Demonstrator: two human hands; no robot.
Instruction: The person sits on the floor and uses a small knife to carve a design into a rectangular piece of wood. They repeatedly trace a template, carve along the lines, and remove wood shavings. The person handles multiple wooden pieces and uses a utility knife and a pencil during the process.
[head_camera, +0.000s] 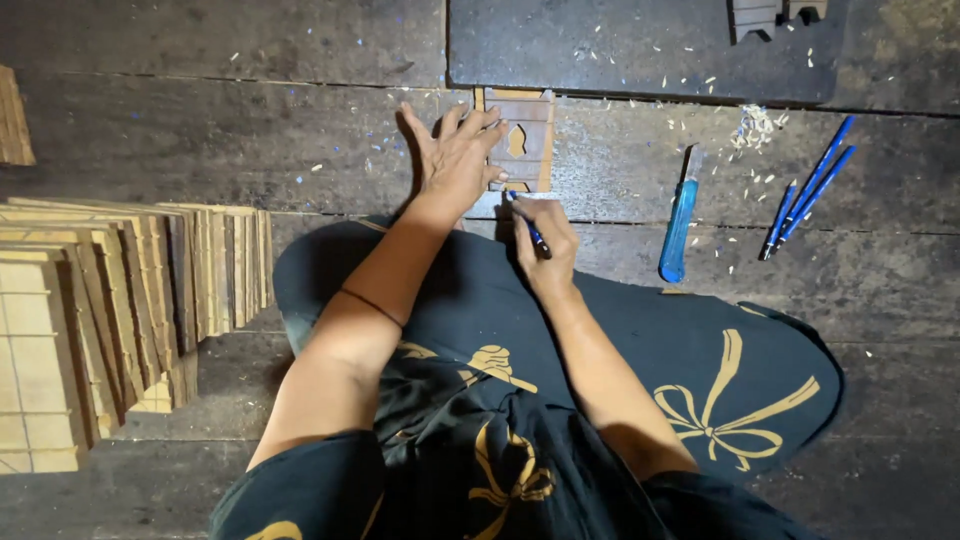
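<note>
A small brown wooden panel (528, 140) with a carved cut-out lies on the dark plank floor in front of my knees. My left hand (455, 155) presses flat on its left part, fingers spread. My right hand (545, 240) grips a thin blue pen-like tool (527, 225), its tip touching the panel's near edge. Part of the panel is hidden under my left hand.
A blue-handled utility knife (679, 222) lies to the right, with three blue pencils (810, 190) beyond it. Wood shavings (752, 127) are scattered nearby. A row of stacked wooden panels (120, 310) stands at my left. Another dark carved piece (770, 15) lies at the top.
</note>
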